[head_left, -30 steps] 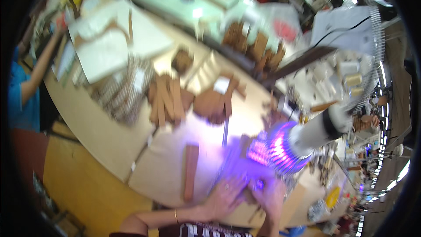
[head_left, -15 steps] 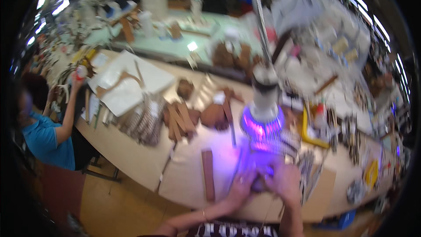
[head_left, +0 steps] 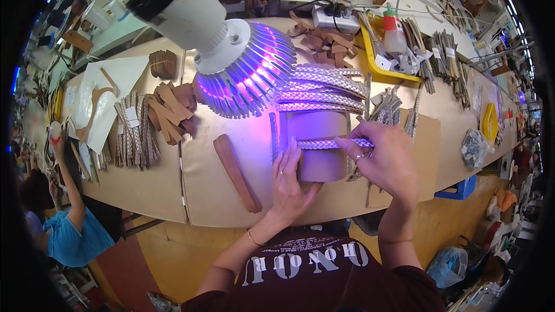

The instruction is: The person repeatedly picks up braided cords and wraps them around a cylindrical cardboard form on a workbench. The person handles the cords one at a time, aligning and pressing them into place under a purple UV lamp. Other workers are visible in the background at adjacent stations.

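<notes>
A pale braided strap [head_left: 321, 144] stretches across a tan roll-shaped cylinder [head_left: 322, 167] on the table. My right hand [head_left: 388, 159] pinches the strap at the cylinder's right side, thumb and fingers closed on it. At the left side, my left hand [head_left: 286, 188] presses its fingertips against the strap's other end, with the thumb by the cylinder's near edge. Just beyond the cylinder lies a bundle of braided straps [head_left: 324, 95], partly behind the lamp [head_left: 245, 69] and lit violet. A thin bluish strip [head_left: 274, 138] lies beside my left fingertips.
The lamp's large finned head hangs left of my hands. A folded brown strap [head_left: 236, 173], brown strips [head_left: 167, 112] and a braided bundle [head_left: 136, 133] lie leftward. Beyond stand a yellow tray [head_left: 393, 75] with a bottle [head_left: 394, 34] and a power strip [head_left: 336, 20]. A person [head_left: 81, 228] works at far left.
The view has shifted and sharpened, with the lamp larger and further left in it. My hands were close together under the light; they are now apart, at either side of the cylinder.
</notes>
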`<action>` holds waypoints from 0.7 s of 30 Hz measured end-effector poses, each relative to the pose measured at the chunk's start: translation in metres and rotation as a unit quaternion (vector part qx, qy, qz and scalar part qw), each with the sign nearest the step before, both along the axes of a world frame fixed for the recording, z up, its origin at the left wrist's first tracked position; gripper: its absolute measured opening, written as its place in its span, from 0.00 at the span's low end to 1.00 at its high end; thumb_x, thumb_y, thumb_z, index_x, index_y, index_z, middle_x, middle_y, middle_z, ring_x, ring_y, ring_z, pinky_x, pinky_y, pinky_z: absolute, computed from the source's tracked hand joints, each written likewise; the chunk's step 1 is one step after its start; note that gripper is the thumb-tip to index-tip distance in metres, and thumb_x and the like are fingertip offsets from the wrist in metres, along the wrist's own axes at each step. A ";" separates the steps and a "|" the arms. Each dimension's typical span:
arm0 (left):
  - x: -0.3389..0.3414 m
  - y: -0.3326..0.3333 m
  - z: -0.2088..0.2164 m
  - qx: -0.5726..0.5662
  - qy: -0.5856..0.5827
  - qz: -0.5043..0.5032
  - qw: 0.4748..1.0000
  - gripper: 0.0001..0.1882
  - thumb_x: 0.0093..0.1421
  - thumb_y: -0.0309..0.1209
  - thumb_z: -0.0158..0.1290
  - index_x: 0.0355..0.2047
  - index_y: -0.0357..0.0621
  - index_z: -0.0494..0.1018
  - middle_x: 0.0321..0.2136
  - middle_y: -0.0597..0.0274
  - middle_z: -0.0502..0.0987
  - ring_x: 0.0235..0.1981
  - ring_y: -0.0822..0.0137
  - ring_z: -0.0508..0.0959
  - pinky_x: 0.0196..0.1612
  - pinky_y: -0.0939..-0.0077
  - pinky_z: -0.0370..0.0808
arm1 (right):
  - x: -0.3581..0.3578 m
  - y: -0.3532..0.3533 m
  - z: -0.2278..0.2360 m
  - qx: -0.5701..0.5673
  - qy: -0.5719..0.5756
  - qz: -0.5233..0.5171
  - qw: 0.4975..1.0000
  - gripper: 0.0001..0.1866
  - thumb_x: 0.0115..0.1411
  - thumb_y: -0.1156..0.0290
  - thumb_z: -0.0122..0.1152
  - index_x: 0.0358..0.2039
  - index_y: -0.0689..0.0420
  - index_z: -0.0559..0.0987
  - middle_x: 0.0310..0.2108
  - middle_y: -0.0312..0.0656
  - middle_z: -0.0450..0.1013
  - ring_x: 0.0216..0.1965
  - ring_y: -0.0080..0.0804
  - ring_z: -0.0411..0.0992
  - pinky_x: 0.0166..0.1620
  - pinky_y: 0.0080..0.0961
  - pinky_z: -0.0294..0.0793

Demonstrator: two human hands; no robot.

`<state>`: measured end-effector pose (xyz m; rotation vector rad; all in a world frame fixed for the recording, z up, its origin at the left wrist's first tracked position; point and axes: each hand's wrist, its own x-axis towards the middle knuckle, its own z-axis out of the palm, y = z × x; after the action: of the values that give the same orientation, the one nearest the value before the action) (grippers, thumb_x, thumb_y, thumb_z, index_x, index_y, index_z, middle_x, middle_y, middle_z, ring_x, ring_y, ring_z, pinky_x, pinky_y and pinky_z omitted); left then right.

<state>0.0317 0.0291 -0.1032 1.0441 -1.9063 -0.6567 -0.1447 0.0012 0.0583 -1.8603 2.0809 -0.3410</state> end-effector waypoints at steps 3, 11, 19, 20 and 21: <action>0.000 0.001 0.000 0.002 -0.006 0.001 1.000 0.46 0.45 0.30 0.69 0.61 0.33 0.57 0.61 0.35 0.63 0.61 0.44 0.68 0.64 0.52 0.58 | -0.004 -0.001 -0.003 -0.001 -0.019 -0.008 1.000 0.20 0.56 0.53 0.67 0.24 0.60 0.81 0.18 0.46 0.74 0.19 0.44 0.73 0.26 0.36 0.69; 0.002 0.000 0.008 0.005 -0.055 -0.006 0.998 0.43 0.47 0.35 0.68 0.61 0.37 0.61 0.61 0.34 0.64 0.62 0.44 0.67 0.65 0.51 0.56 | -0.007 -0.005 -0.002 -0.019 -0.022 0.004 1.000 0.19 0.56 0.54 0.68 0.23 0.59 0.80 0.15 0.46 0.72 0.18 0.45 0.72 0.26 0.36 0.68; 0.003 -0.001 0.006 -0.011 -0.070 -0.010 0.997 0.42 0.48 0.36 0.68 0.60 0.37 0.62 0.61 0.30 0.63 0.63 0.44 0.66 0.66 0.51 0.54 | -0.017 0.000 -0.015 -0.006 -0.033 -0.017 0.999 0.19 0.57 0.53 0.66 0.24 0.58 0.81 0.14 0.45 0.71 0.18 0.44 0.72 0.28 0.38 0.69; 0.003 0.000 0.005 -0.009 -0.070 -0.010 0.997 0.42 0.48 0.36 0.68 0.60 0.37 0.62 0.61 0.30 0.63 0.63 0.44 0.66 0.66 0.51 0.54 | -0.018 0.001 -0.018 -0.008 -0.037 -0.017 0.999 0.19 0.57 0.53 0.66 0.24 0.59 0.81 0.14 0.45 0.71 0.18 0.44 0.72 0.29 0.38 0.70; 0.003 0.000 0.005 -0.007 -0.074 -0.012 0.997 0.42 0.48 0.36 0.68 0.60 0.36 0.62 0.61 0.30 0.63 0.62 0.44 0.66 0.66 0.51 0.54 | -0.019 0.002 -0.020 -0.004 -0.048 -0.019 0.999 0.20 0.57 0.53 0.66 0.24 0.59 0.81 0.14 0.45 0.71 0.19 0.44 0.72 0.29 0.38 0.70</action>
<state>0.0350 0.0295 -0.0981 1.0891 -2.0510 -0.5930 -0.1640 0.0031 0.0379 -1.7745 2.0553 -0.4407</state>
